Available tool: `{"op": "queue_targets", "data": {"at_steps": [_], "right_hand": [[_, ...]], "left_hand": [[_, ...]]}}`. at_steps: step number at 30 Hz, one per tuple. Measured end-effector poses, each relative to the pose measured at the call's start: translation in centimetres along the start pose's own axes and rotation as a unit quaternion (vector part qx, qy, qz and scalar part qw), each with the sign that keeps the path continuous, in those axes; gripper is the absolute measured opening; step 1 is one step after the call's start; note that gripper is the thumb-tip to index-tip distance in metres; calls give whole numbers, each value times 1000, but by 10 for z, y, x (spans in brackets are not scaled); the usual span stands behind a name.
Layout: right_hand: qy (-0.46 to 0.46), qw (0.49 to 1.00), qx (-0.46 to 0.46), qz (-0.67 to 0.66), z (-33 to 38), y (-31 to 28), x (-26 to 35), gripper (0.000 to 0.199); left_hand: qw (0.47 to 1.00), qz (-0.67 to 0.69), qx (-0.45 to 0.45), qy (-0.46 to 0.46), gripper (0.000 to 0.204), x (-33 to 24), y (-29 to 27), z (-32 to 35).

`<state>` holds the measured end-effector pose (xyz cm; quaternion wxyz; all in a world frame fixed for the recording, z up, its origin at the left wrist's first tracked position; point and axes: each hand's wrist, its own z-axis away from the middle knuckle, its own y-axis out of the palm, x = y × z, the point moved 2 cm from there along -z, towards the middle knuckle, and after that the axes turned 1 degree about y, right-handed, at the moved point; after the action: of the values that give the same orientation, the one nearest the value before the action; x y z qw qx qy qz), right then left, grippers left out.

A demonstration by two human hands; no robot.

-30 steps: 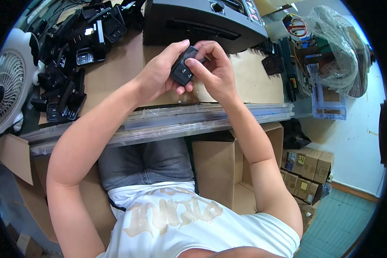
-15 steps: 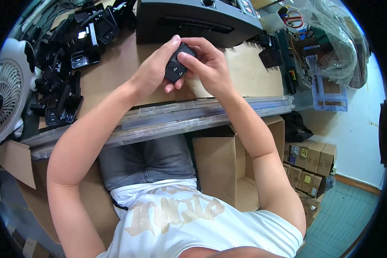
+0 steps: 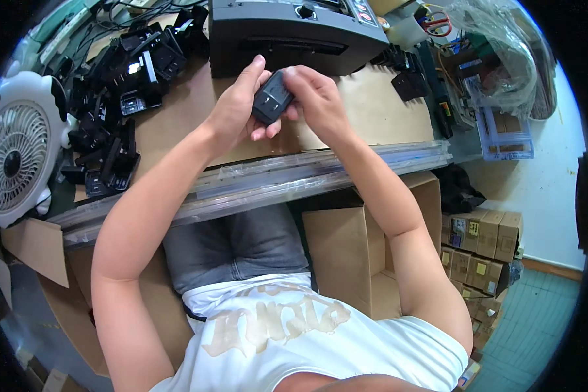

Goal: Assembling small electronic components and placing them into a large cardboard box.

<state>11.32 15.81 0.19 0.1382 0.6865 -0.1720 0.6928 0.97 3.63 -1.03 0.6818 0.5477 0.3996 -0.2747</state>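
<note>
A small black power adapter (image 3: pixel 272 99) is held between my two hands above the table, its face with two metal prongs turned up. My left hand (image 3: pixel 234 103) cradles it from the left. The left fingers curl underneath, and that thumb points up, apart from the adapter. At the adapter's upper right edge, the thumb and fingers of my right hand (image 3: pixel 317 99) grip it. Just beyond the hands stands a black box-shaped machine (image 3: pixel 281 36) with a dark slot in its front and a knob on top.
Many black adapters (image 3: pixel 134 101) lie heaped at the left, beside a white fan (image 3: pixel 16 140). More black pieces (image 3: pixel 408 81) sit right of the machine. A plastic-wrapped edge (image 3: pixel 255 186) borders the table. Below it stand open cardboard boxes (image 3: pixel 336 251); red-handled scissors (image 3: pixel 438 25) are at far right.
My right thumb has moved off the adapter's face to its upper edge, leaving the prong side more exposed. The whole view has shifted slightly.
</note>
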Motion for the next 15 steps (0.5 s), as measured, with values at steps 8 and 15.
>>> {"op": "queue_targets", "data": {"at_steps": [8, 15], "right_hand": [[-406, 782, -31, 472, 17, -8, 22, 29], [-314, 782, -88, 532, 45, -52, 15, 23]], "left_hand": [[996, 72, 7, -57, 64, -6, 3, 2], [988, -41, 38, -143, 60, -5, 3, 10]]}}
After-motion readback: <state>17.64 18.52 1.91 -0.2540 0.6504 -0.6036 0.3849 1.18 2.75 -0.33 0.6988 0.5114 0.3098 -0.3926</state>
